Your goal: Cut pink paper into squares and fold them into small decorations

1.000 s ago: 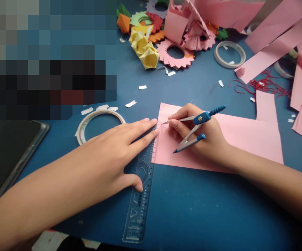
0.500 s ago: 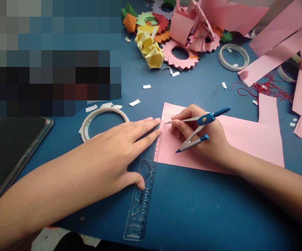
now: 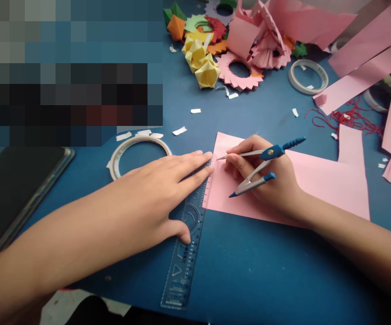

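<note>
My left hand [image 3: 168, 189] lies flat, fingers stretched out, pressing a clear plastic ruler [image 3: 181, 262]. The ruler's upper part rests along the left edge of a sheet of pink paper [image 3: 327, 180]. Pinched in my right hand [image 3: 269, 176] is a drawing compass [image 3: 272, 152] with blue fittings and grey legs. Its needle leg points left, the tip at the paper by the ruler's edge. The other leg, with a blue end, sticks out below my fingers. My right palm and wrist lie over the pink sheet.
A tape roll [image 3: 114, 155] sits behind my left hand, another tape roll [image 3: 308, 76] farther back. Folded paper rings [image 3: 227, 81], yellow paper shapes [image 3: 207, 72], pink strips [image 3: 354, 81] and red thread [image 3: 354, 118] lie at the back. A dark phone-like device [image 3: 22, 194] is at left.
The view has shifted slightly, moving most things a little to the right. Both hands, the ruler and the compass keep nearly the same places on the paper.
</note>
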The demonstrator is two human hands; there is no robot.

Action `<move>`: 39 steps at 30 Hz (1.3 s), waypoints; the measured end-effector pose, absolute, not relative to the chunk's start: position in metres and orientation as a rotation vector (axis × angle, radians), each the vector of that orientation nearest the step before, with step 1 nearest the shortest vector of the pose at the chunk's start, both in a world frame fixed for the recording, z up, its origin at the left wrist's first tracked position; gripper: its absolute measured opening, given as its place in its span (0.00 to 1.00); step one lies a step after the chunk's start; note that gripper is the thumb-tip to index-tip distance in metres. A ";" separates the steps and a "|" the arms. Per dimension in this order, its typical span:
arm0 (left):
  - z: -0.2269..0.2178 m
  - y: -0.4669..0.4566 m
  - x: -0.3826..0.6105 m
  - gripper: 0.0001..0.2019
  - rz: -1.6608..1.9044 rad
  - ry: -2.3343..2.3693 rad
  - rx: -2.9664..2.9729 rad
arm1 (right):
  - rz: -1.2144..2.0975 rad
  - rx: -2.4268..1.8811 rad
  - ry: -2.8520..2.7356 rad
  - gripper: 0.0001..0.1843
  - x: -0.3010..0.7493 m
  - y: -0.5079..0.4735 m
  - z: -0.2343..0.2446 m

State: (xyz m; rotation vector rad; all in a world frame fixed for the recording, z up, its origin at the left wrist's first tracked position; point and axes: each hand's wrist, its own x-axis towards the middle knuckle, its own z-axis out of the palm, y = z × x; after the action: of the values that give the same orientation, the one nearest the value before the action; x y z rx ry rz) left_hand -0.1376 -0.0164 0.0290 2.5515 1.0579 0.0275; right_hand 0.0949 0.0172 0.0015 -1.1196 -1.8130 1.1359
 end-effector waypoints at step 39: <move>0.018 -0.014 -0.087 0.04 1.060 0.972 2.747 | 1.509 -0.972 -1.338 0.11 0.094 -0.002 0.011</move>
State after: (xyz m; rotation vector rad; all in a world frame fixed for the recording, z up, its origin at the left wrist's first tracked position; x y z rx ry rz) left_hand -0.0874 -0.0143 0.0182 2.7473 0.9718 1.0603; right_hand 0.0944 -0.0025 0.0111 -0.9721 -1.3376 1.5086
